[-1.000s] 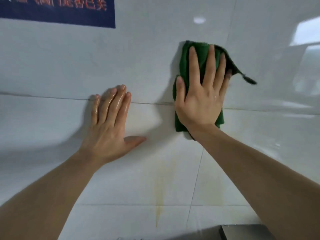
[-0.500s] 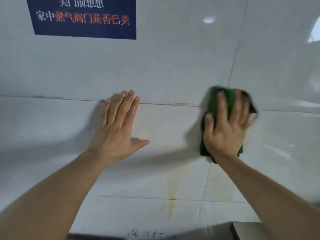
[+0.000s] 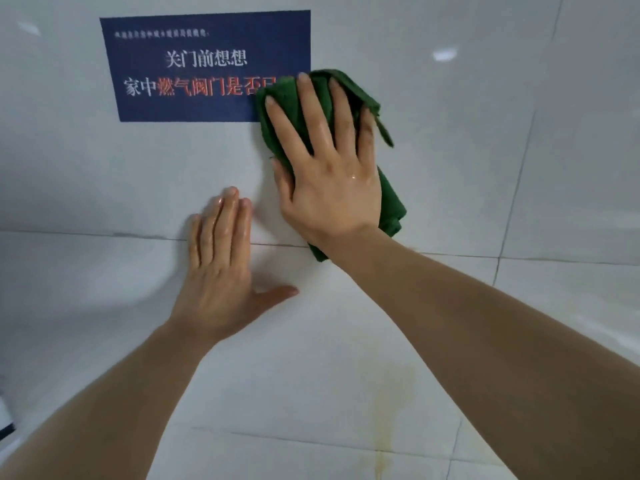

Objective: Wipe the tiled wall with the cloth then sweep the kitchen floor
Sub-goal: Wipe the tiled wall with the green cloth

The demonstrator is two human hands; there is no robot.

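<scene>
The right hand (image 3: 332,178) presses the green cloth (image 3: 389,199) flat with spread fingers. The left hand (image 3: 220,275) rests flat. Next rub the yellow stain (image 3: 391,403) low down.

wall (image 3: 450,168): white glazed tile, glossy, smooth, threw light reflections; thin dark grout lines; yellowish streak stain (image 3: 388,410) dulled lower tile. cloth (image 3: 389,202): dark green, soft napped fabric, matt, folded thick. sign (image 3: 207,64): flat navy printed sheet, matt to faint sheen, smooth, stuck flush on tile. skin of right hand (image 3: 332,181) and left hand (image 3: 221,271) looked wet, shiny.
</scene>
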